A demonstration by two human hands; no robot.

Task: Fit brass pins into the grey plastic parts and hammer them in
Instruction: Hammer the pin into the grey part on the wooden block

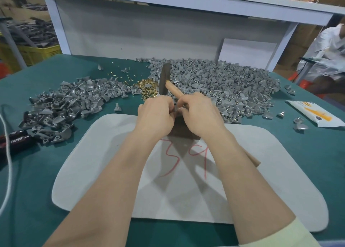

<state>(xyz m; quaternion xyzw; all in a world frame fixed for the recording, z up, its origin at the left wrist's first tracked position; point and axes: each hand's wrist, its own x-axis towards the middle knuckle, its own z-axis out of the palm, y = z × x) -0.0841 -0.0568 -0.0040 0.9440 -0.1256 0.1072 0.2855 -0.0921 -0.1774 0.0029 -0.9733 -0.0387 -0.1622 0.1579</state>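
— What's on the green table [37, 190]?
— A white mat [104, 181] with red handwriting, seemingly "39". At the left, a black pack [16, 141] reads "TAPER"
— And the hands?
— The left hand [155, 116] pinches a grey part [175, 109] over a dark block [183, 132]; the right hand [201, 114] grips the hammer [164, 78] by its wooden handle. Brass pins [147, 87] lie beyond, among heaps of grey parts [224, 84]

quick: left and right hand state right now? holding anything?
Left hand: closed, fingers curled, apparently pinching a grey part that is mostly hidden.
Right hand: closed around the handle of the hammer.
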